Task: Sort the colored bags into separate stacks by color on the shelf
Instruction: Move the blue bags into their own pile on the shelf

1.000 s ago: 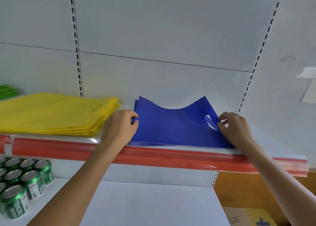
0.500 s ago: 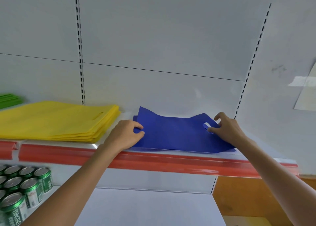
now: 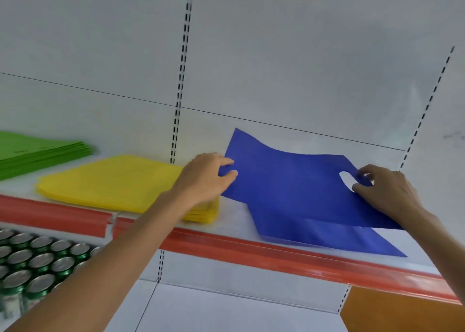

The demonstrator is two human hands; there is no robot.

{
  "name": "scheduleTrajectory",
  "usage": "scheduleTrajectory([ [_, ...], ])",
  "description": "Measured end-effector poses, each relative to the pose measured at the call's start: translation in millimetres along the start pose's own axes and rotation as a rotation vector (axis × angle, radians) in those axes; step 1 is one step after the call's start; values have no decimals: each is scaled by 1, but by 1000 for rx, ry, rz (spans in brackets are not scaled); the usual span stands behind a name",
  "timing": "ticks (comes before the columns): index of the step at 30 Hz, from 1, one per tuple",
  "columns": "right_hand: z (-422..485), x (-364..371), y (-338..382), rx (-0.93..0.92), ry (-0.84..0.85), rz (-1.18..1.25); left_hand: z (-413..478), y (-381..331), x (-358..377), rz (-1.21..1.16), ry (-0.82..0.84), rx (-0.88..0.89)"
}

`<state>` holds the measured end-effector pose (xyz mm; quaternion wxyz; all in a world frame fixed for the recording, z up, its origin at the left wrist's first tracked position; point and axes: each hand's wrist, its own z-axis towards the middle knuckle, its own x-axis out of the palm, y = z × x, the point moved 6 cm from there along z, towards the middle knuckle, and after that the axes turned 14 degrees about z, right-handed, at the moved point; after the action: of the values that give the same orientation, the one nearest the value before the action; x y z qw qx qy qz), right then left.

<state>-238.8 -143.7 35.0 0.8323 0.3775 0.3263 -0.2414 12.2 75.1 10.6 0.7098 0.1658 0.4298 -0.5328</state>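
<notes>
1. Three colours on shelf (image 3: 236, 221). Below and left of yellow stack (image 3: 113, 180): green cans (image 3: 32, 261) on lower level, no part in the sorting.
2. Left of yellow stack, well apart: green stack (image 3: 37, 153), flat and fairly squared, apparently finished.
3. Yellow stack itself: flat, near the front lip, edges roughly even, set apart from neighbours so colours stay separate.
4. Over yellow stack's right edge: left hand (image 3: 203, 178), thumb and fingers pinching left edge of blue bag (image 3: 289, 188).
5. Right of yellow stack: blue bag lifted off shelf, spread between both hands, far-left corner poking up. Held at opposite edges, likely to keep the limp sheet taut and steer it square.
6. Beneath it, right of yellow stack: second blue bag (image 3: 352, 241), flat on shelf, skewed, one corner reaching the front lip. Probably the start of the blue stack.
7. Farthest right of yellow stack: right hand (image 3: 387, 193), pinching blue bag at its handle hole, a ready grip spot.
</notes>
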Motion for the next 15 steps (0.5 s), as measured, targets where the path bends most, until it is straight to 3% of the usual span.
scheduleTrajectory([
  [4,-30,23,77,-45,-34,16,-23,85,-40,-78,-25,-61],
  [15,-97,137,296,-80,59,-2,-77,318,-138,8,-5,-214],
])
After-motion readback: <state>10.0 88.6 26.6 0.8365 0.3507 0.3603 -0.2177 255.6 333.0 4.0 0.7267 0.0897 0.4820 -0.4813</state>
